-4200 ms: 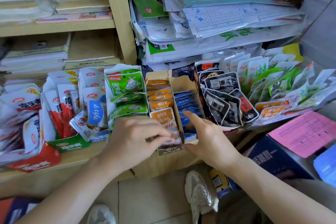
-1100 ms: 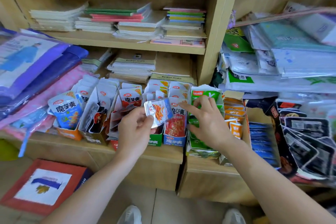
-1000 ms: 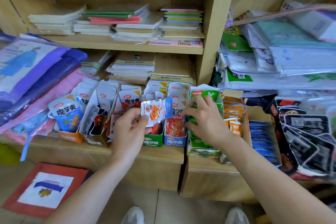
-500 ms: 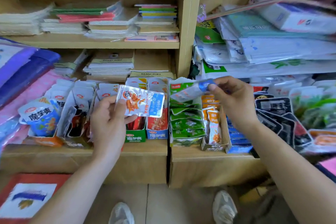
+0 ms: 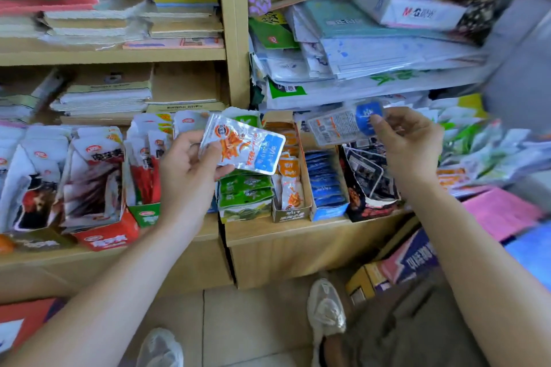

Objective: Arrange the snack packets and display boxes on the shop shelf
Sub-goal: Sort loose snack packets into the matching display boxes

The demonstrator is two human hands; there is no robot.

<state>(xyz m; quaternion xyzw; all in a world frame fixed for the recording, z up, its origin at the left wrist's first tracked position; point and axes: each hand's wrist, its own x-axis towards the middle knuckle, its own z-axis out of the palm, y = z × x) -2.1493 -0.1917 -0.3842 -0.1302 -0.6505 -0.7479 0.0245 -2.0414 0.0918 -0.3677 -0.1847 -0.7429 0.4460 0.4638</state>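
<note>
A shiny silver snack packet with orange print and a blue corner (image 5: 243,144) is pinched in the left hand (image 5: 186,171) above the green packets (image 5: 246,192). The right hand (image 5: 410,143) pinches a second silver, blue-ended packet (image 5: 343,125) over the open cardboard display boxes (image 5: 310,188) on the wooden shelf (image 5: 298,232).

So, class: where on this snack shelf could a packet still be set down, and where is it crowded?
Free: the bare shelf strip before the green packets and orange box. Crowded: display boxes behind, packed side by side.
</note>
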